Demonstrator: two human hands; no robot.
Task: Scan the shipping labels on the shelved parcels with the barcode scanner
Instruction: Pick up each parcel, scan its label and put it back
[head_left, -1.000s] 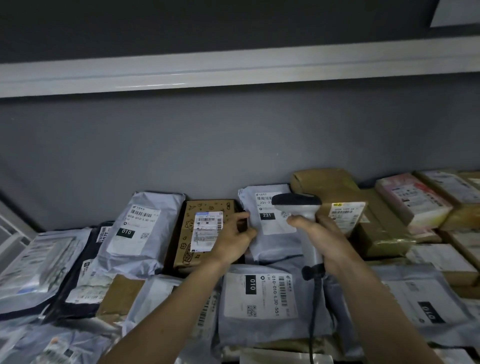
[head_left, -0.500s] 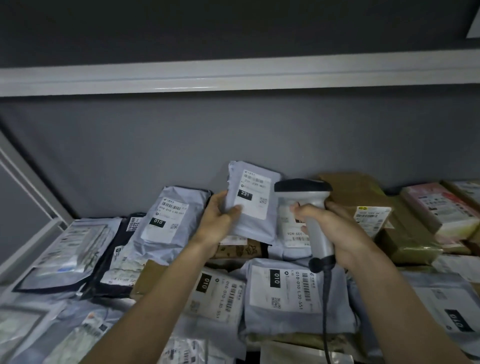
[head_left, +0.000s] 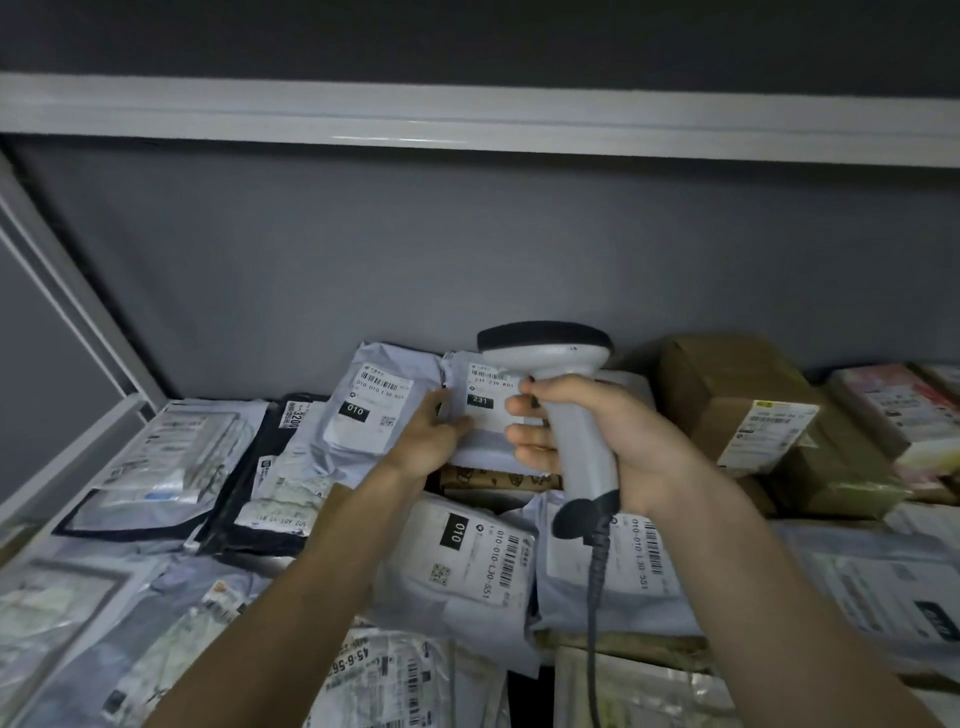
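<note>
Right-hand fingers (head_left: 527, 415) wrapped round the grip of the barcode scanner (head_left: 558, 395), index up by the trigger; right hand (head_left: 618, 441) clamped tight on it. Left-hand fingers (head_left: 452, 423) lying nearly straight, together, pressing the lower-left corner of the grey "231" mailer (head_left: 480, 415); left hand (head_left: 428, 441) holding it propped, not visibly curled round it. Mailer leaning at the back of the shelf, just beside the "010" mailer (head_left: 371, 410), above a printed brown box (head_left: 493, 478).

Risks:
- Scanner head right over the 231 label (head_left: 485, 392), covering its right part. Too close or off-angle, likely no read.
- Neighbouring 010 barcode in range. Wrong parcel logged if aim drifts left.
- Poly mailer soft, propped by fingertip pressure only. Slump or wrinkle across the barcode probable on release.
- Coiled cable (head_left: 597, 566) trailing across the front parcels (head_left: 467, 566). Snag could drag them off the pile.
- Dim light, glossy film. Glare possible.
</note>
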